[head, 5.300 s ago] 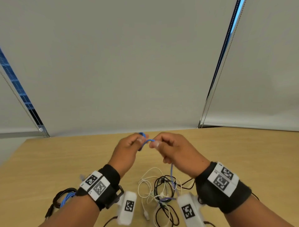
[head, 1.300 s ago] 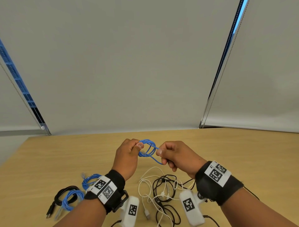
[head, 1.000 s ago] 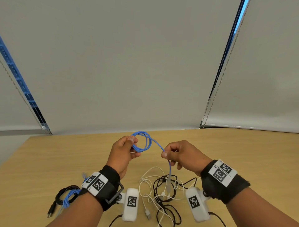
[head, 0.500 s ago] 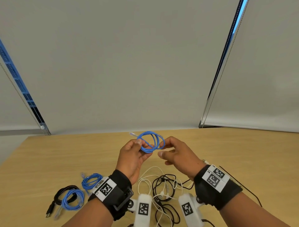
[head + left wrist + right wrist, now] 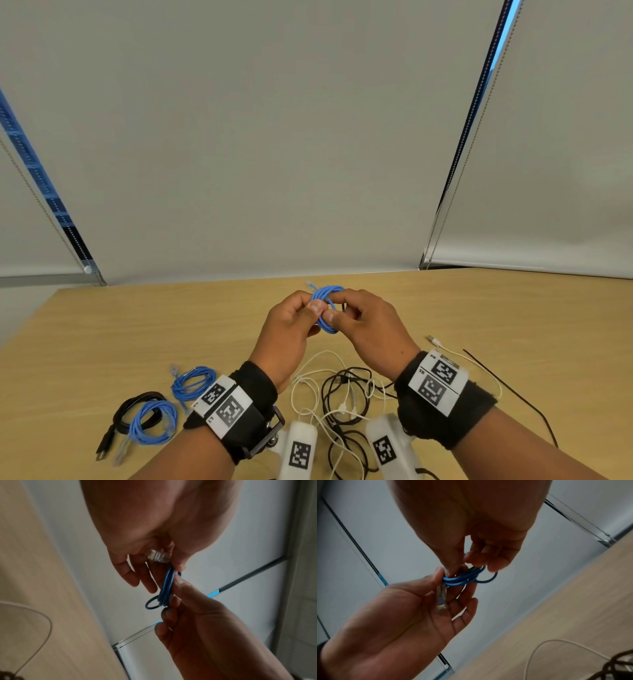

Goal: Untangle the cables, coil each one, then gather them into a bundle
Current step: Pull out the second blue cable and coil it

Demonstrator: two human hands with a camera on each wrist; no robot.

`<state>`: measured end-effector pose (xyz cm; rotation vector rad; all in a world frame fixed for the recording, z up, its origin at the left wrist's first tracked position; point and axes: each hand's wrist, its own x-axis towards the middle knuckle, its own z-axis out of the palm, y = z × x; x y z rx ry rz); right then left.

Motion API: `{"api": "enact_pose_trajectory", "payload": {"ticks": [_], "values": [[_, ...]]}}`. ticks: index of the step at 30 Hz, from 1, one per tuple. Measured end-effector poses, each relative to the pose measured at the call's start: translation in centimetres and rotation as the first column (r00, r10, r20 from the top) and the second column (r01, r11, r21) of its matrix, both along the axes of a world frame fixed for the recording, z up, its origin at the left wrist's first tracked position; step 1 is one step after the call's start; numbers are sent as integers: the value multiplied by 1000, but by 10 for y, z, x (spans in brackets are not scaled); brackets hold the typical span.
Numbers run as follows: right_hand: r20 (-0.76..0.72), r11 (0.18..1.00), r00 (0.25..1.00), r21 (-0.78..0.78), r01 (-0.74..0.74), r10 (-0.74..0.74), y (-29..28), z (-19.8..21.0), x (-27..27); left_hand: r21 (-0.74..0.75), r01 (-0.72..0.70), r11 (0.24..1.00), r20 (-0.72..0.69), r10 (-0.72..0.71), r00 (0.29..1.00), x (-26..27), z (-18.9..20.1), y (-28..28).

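A small blue cable coil is held above the wooden table, between both hands. My left hand pinches one side of it between thumb and fingers. From the other side, my right hand pinches the same loops. In the left wrist view the blue coil is squeezed flat, with its clear plug lying against my left fingers. The right wrist view shows the coil between the two thumbs and the clear plug hanging over my left palm.
Two coiled blue cables and a coiled black cable lie at the near left. A tangle of black and white cables lies below my hands. A thin black strip and a white plug end lie at the right.
The loose blue tail has been wound into the coil. My hands have come together, and the open round loops are now squeezed into a tight flat bundle.
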<state>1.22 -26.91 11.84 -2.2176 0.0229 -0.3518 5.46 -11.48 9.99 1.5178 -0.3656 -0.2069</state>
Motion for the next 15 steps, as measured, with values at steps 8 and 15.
{"api": "enact_pose_trajectory", "payload": {"ticks": [8, 15], "values": [[3, 981, 999, 188, -48, 48, 8, 0, 2, 16, -226, 974, -7, 226, 974, 6, 5, -8], [21, 868, 951, 403, -290, 308, 8, 3, -4, 46, -251, 967, -6, 251, 968, 25, 6, 8]]}}
